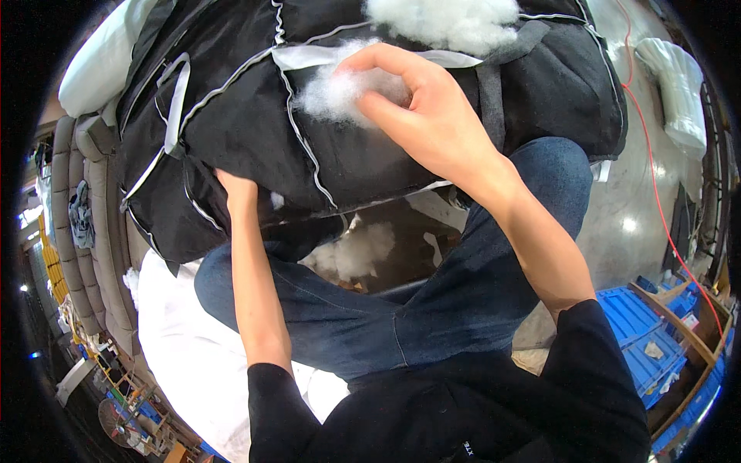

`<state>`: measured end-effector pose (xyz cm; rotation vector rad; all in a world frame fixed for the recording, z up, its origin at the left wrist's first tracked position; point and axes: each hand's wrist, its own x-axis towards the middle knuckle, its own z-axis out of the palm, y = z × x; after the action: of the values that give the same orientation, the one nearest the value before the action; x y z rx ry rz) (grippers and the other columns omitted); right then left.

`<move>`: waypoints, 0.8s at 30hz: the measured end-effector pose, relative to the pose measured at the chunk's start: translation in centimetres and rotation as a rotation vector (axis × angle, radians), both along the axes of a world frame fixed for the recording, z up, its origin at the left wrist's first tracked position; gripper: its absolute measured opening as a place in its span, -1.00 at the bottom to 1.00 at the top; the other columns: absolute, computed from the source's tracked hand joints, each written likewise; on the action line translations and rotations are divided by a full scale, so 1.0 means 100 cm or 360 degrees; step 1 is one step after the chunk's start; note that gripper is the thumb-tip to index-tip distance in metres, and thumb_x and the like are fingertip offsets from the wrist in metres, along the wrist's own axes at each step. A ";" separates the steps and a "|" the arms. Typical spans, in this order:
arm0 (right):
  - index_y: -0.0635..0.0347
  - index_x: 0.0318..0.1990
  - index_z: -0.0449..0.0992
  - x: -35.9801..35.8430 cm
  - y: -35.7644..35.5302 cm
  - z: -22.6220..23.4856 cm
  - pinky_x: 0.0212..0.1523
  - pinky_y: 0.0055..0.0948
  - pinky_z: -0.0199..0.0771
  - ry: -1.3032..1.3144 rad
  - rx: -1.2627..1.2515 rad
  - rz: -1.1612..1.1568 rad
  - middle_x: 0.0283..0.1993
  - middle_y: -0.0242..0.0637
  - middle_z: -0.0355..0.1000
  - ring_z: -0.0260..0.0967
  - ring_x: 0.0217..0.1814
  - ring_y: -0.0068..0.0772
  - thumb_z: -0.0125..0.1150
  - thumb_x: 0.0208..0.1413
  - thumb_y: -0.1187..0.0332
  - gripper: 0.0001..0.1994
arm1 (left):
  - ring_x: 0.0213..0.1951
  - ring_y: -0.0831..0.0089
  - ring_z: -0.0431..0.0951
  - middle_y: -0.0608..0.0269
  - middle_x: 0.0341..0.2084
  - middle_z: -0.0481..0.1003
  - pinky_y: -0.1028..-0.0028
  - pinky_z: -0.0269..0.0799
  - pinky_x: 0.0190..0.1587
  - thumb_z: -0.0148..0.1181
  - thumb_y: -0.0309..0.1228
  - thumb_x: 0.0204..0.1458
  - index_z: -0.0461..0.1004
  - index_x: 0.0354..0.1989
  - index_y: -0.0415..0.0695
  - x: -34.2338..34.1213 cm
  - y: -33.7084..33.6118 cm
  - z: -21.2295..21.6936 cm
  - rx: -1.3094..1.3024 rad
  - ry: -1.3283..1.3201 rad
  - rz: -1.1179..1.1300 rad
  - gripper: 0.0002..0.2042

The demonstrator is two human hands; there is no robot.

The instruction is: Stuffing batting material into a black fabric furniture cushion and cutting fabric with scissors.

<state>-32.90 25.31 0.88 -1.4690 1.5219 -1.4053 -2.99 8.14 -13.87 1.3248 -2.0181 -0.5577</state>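
Across my knees lies a large black fabric cushion cover (239, 123) with white piping along its seams. My right hand (432, 108) is above its middle, thumb and fingers curled round a tuft of white fibre stuffing (332, 96). My left hand (234, 185) reaches into a fold or opening at the cover's near left side, where the fabric hides its fingers. Beyond my right hand, a bigger heap of white stuffing (448, 23) rests on the cover. A pale strap (309, 57) crosses beneath the tuft, and a looped white strip (176, 104) stands up at the left.
Loose stuffing (359, 251) lies on the floor between my legs. To the right are a plastic-wrapped roll (673, 92), a red cable (652, 154) and blue bins (637, 332). A grey padded sofa piece (96, 231) stands at left, near a white sack (177, 347).
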 end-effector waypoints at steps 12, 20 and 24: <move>0.21 -0.08 0.48 -0.001 0.000 -0.013 -0.04 -0.55 0.37 0.0009 0.0030 -0.0006 -0.12 -0.31 0.46 0.38 -0.09 -0.53 0.05 0.07 0.47 -0.75 | 0.39 0.14 0.01 0.02 0.34 0.11 0.23 -0.19 0.41 0.06 -0.07 0.13 0.10 0.35 -0.24 0.021 -0.099 -0.043 -0.0192 -0.0465 0.0115 -0.31; 0.21 -0.07 0.48 -0.002 -0.006 -0.016 -0.06 -0.56 0.38 0.0004 -0.0027 0.0012 -0.10 -0.31 0.47 0.39 -0.11 -0.53 0.06 0.06 0.46 -0.75 | 0.39 0.15 0.01 0.02 0.35 0.10 0.26 -0.21 0.41 0.05 -0.06 0.14 0.07 0.35 -0.26 -0.001 -0.011 -0.037 -0.0581 -0.1031 0.0070 -0.30; 0.24 -0.11 0.49 0.010 -0.004 -0.006 0.00 -0.40 0.39 0.0068 -0.0075 0.0058 -0.10 -0.14 0.48 0.42 -0.05 -0.23 0.09 0.00 0.46 -0.74 | 0.39 0.12 -0.01 -0.02 0.35 0.07 0.26 -0.22 0.41 -0.03 -0.08 0.19 0.07 0.35 -0.24 -0.019 0.044 -0.034 -0.0100 -0.0103 -0.0131 -0.34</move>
<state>-31.94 24.95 0.26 -1.5565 1.4898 -1.4054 -4.90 12.52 -17.27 1.2420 -2.1332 -0.4900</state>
